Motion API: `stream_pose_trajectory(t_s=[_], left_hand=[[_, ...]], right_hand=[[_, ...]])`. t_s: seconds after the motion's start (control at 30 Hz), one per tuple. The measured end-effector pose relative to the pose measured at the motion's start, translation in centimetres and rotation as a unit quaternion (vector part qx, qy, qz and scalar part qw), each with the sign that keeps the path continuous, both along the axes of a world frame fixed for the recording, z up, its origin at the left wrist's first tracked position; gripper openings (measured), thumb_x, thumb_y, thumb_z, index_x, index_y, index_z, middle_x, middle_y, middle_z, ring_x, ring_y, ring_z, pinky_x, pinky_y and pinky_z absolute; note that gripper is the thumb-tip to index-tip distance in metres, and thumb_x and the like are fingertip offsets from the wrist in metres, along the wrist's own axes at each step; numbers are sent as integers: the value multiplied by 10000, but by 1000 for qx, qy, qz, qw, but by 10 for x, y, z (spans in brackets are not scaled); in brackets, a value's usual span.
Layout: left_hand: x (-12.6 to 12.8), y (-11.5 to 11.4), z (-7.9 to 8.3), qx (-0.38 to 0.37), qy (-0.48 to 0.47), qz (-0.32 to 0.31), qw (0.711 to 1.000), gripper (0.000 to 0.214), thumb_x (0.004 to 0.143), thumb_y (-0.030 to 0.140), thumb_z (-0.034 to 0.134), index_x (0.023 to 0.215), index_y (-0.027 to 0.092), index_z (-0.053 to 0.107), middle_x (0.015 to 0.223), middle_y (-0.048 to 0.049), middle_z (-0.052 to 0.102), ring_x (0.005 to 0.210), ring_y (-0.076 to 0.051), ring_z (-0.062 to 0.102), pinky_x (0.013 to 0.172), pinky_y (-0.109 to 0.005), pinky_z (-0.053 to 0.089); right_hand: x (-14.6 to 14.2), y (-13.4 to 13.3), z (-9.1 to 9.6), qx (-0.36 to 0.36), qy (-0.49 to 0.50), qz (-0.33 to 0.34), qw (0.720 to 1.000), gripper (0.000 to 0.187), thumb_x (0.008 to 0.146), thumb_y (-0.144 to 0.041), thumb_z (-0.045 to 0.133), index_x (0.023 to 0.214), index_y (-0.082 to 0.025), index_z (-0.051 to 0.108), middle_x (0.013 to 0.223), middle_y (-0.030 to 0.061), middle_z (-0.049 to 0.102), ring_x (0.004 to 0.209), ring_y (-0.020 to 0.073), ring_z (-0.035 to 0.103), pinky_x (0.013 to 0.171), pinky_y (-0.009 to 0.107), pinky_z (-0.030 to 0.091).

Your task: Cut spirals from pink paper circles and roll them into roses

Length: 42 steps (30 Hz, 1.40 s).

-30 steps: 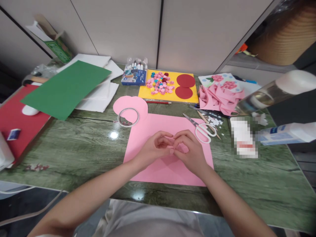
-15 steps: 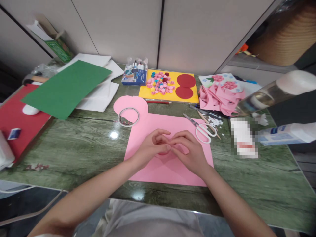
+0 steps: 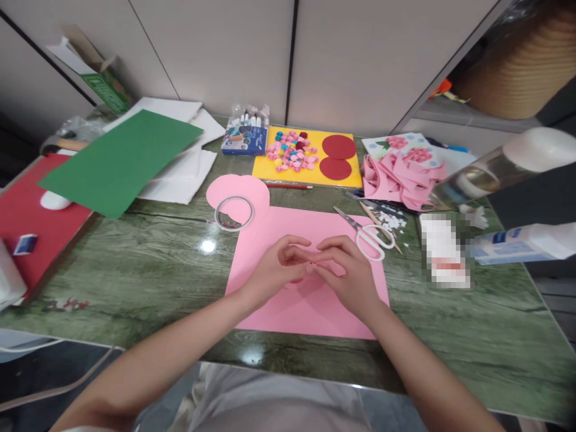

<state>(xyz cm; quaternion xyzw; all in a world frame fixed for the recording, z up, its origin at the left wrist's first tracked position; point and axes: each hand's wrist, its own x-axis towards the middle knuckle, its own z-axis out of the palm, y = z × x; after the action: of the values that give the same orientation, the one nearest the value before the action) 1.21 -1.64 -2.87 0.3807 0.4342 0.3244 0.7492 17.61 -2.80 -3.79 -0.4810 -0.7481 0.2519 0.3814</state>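
Note:
Over a pink sheet (image 3: pixel 265 309), my left hand (image 3: pixel 276 264) and my right hand (image 3: pixel 346 273) meet at their fingertips. Both thumbs and forefingers are pinched together around a small pink piece (image 3: pixel 297 285), which looks like paper and is mostly hidden by the fingers. A tiny red spot shows where the fingertips touch. White-handled scissors (image 3: pixel 371 240) lie just beyond my right hand, on the sheet's far right corner. A ring of tape (image 3: pixel 217 216) rests on pink rounded cutouts (image 3: pixel 256 189) at the sheet's far left corner.
Behind the sheet is a yellow sheet (image 3: pixel 261 171) bearing pompoms (image 3: pixel 294 153) and dark red circles (image 3: pixel 338 147). Pink scraps (image 3: pixel 400 180), bottles (image 3: pixel 495 165) and a pencil (image 3: pixel 288 186) lie around. Green card (image 3: pixel 121 159) and red card (image 3: pixel 54 234) are on the left.
My right hand's fingers have shifted slightly, opening a small gap between the upper fingers of the two hands. The other objects have stayed in place.

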Motion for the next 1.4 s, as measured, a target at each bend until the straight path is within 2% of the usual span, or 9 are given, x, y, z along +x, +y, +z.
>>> stream_pose_trajectory(t_s=[0.13,0.23,0.4,0.6,0.83,1.1,1.23,1.4], left_hand=[[0,0,-1,3,-3,-2,1000,411,619,250,682,979,206,488,788,5,596,645,-97,546,522,-197,391],[1,-1,-1,8,-15,-3,1000,404,615,253,691,966,193,500,766,2,593,679,-103,548,554,-203,398],[2,-2,-2,18,-33,-15,999,367,638,230,679,959,175,510,813,-19,600,751,-112,557,605,-206,401],[2,-3,-7,27,-38,-17,999,360,642,226,677,959,182,514,760,2,589,728,-101,542,621,-210,400],[-2,-2,-6,2,-47,2,999,355,648,179,635,980,205,515,724,18,578,615,-81,511,585,-219,383],[-2,1,-5,28,-10,-11,1000,343,644,138,603,966,201,505,704,29,525,635,-85,500,565,-207,391],[-1,0,-3,22,9,-8,1000,320,680,168,585,980,206,482,761,11,559,660,-98,524,569,-218,404],[1,-1,-2,18,-1,-9,1000,338,667,203,624,973,201,481,788,8,587,651,-89,530,571,-213,401]], right_hand=[[0,0,1,-15,12,-18,1000,76,722,-159,628,728,-232,605,874,20,538,851,175,550,755,345,464],[-1,0,2,-21,14,-19,999,97,705,-160,645,684,-221,573,862,17,533,843,174,548,749,337,458],[-3,0,1,-28,18,-2,999,144,680,-133,655,670,-213,536,848,13,520,814,165,536,733,316,457],[-4,0,0,-27,8,6,1000,118,687,-145,636,666,-213,541,857,19,512,821,170,538,734,322,462],[-2,0,7,-9,1,22,1000,79,732,-181,615,782,-242,612,879,32,538,845,176,547,753,342,476],[-3,-1,-2,-11,-7,111,994,291,839,-121,469,1051,-277,593,1028,55,519,950,158,529,798,330,477],[-2,-1,-4,-12,-1,65,998,276,822,-121,500,1020,-279,612,982,47,523,929,156,535,779,322,479],[-1,0,-2,-8,6,21,1000,131,752,-133,595,819,-238,637,927,33,537,886,163,545,776,322,467]])
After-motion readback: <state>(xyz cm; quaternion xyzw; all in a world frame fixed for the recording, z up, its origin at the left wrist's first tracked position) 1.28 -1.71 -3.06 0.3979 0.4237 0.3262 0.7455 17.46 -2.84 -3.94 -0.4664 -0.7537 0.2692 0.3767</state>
